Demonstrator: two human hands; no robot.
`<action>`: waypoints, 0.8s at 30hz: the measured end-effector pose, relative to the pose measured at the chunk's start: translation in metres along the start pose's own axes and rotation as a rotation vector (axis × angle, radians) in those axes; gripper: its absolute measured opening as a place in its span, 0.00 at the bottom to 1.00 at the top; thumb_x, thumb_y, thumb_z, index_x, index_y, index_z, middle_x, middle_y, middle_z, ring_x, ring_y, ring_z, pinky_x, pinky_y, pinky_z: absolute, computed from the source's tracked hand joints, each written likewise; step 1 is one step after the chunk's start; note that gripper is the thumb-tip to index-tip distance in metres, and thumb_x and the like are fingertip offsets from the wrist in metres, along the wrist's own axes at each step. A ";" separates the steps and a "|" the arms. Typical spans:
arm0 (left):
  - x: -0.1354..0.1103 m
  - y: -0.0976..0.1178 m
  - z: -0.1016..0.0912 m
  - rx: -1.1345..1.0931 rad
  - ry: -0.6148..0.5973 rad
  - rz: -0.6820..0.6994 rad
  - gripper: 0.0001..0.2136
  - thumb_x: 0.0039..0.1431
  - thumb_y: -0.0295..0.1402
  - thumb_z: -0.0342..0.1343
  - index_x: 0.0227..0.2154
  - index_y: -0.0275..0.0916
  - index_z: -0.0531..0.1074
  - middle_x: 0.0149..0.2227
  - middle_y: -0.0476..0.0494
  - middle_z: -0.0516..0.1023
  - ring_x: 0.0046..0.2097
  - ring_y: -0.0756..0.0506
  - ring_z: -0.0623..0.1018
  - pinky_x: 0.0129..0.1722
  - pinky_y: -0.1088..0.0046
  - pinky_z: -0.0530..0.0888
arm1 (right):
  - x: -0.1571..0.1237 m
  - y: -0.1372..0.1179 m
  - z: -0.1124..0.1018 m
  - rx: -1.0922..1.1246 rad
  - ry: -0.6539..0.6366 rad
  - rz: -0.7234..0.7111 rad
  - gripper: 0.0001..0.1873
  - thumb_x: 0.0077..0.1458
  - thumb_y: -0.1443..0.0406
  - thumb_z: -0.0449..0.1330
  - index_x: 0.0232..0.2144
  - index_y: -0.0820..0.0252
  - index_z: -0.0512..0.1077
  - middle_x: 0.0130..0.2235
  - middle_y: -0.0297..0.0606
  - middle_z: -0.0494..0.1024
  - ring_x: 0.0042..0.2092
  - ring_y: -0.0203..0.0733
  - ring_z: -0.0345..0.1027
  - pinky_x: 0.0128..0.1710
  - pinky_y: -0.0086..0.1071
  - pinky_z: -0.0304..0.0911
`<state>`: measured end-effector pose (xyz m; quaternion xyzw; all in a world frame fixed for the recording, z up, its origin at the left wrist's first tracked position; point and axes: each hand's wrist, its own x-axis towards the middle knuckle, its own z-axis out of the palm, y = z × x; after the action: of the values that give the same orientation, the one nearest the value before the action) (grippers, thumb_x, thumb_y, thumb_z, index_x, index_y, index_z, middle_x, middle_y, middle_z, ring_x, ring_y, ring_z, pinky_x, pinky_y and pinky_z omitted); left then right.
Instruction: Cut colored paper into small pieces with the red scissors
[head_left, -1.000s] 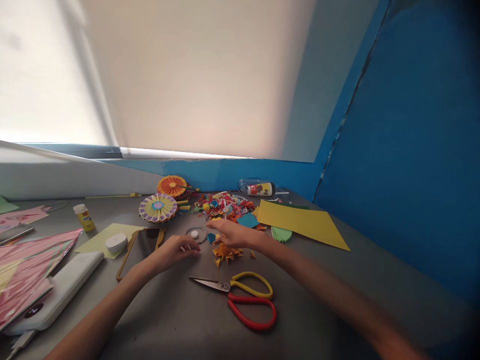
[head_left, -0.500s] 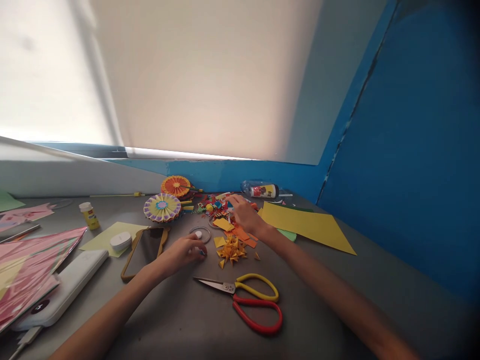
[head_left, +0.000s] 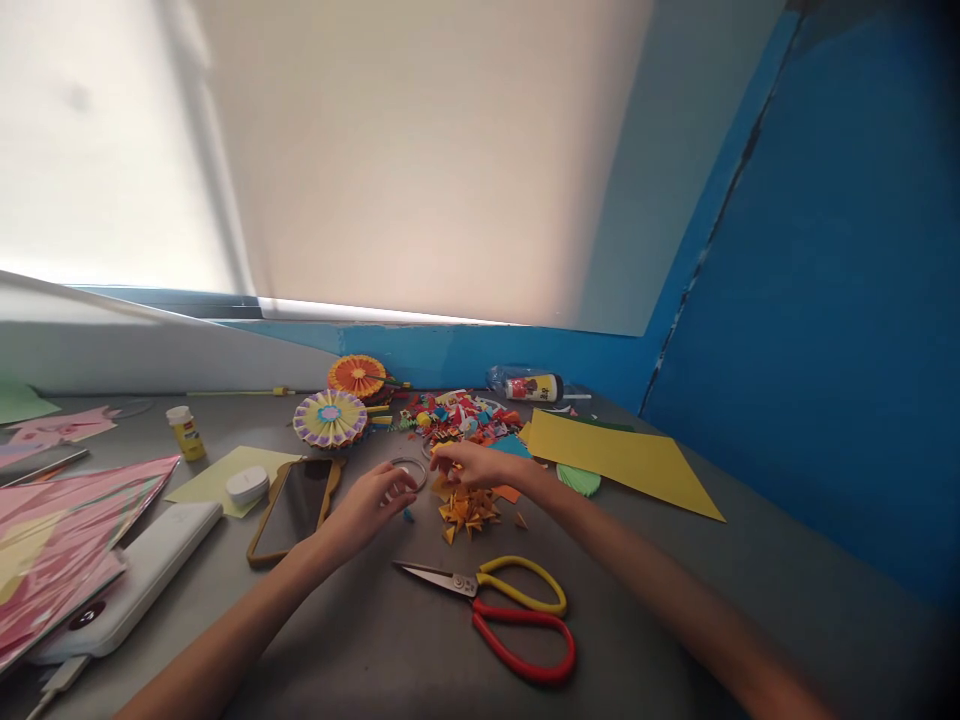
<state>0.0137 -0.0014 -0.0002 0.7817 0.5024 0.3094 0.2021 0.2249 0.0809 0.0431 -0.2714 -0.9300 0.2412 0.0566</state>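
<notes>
My left hand (head_left: pixel 373 508) hovers low over the grey table, fingers loosely bent and apart, holding nothing visible. Just below its fingertips lies a small blue scrap (head_left: pixel 409 515), and behind it a thin ring (head_left: pixel 417 463). My right hand (head_left: pixel 474 463) curls its fingers downward over orange paper pieces; what they hold, if anything, is hidden. Under that hand sits a heap of small folded orange paper triangles (head_left: pixel 470 512). A flat blue paper (head_left: pixel 511 447) shows behind the right wrist. Scissors (head_left: pixel 476 585) with one yellow and one red handle lie in front of both hands.
Behind the hands are a colourful scrap pile (head_left: pixel 461 412), two pleated paper rosettes (head_left: pixel 330 418) and a labelled bottle (head_left: pixel 534 387). Yellow paper (head_left: pixel 630 455) lies right. Leftward are a phone (head_left: pixel 298 505), white case (head_left: pixel 247 485), glue bottle (head_left: pixel 185 433) and power bank (head_left: pixel 142 580).
My right hand has come back from the scrap pile to above the orange pieces. My left fingers have lifted off the small blue scrap. Blue paper now shows near the right wrist.
</notes>
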 end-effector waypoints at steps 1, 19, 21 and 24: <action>0.001 0.000 0.001 -0.088 0.035 -0.040 0.17 0.57 0.46 0.50 0.37 0.39 0.74 0.37 0.42 0.74 0.37 0.44 0.75 0.38 0.70 0.71 | -0.004 -0.003 -0.001 0.061 0.029 -0.022 0.20 0.49 0.77 0.54 0.45 0.60 0.64 0.41 0.40 0.72 0.41 0.40 0.68 0.34 0.27 0.63; -0.004 0.014 0.014 -0.778 -0.147 -0.294 0.19 0.48 0.43 0.63 0.37 0.33 0.76 0.34 0.40 0.80 0.41 0.42 0.78 0.47 0.66 0.72 | -0.049 -0.031 0.035 0.457 0.425 -0.029 0.16 0.65 0.57 0.43 0.42 0.60 0.64 0.39 0.39 0.70 0.38 0.37 0.68 0.38 0.31 0.65; -0.004 0.017 0.017 -0.777 -0.138 -0.260 0.17 0.48 0.42 0.63 0.36 0.33 0.77 0.34 0.41 0.80 0.40 0.43 0.78 0.45 0.67 0.73 | -0.046 -0.030 0.040 0.293 0.433 0.034 0.19 0.64 0.53 0.45 0.32 0.61 0.65 0.31 0.35 0.69 0.31 0.35 0.64 0.31 0.29 0.60; -0.005 0.022 0.019 -0.792 -0.135 -0.234 0.16 0.48 0.41 0.63 0.35 0.33 0.77 0.34 0.42 0.80 0.39 0.44 0.78 0.44 0.68 0.73 | -0.044 -0.030 0.046 0.175 0.419 0.037 0.19 0.62 0.54 0.47 0.27 0.61 0.64 0.26 0.32 0.66 0.28 0.33 0.59 0.26 0.26 0.53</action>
<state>0.0401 -0.0148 -0.0018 0.5998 0.4156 0.4018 0.5532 0.2372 0.0160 0.0188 -0.3265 -0.8684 0.2603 0.2675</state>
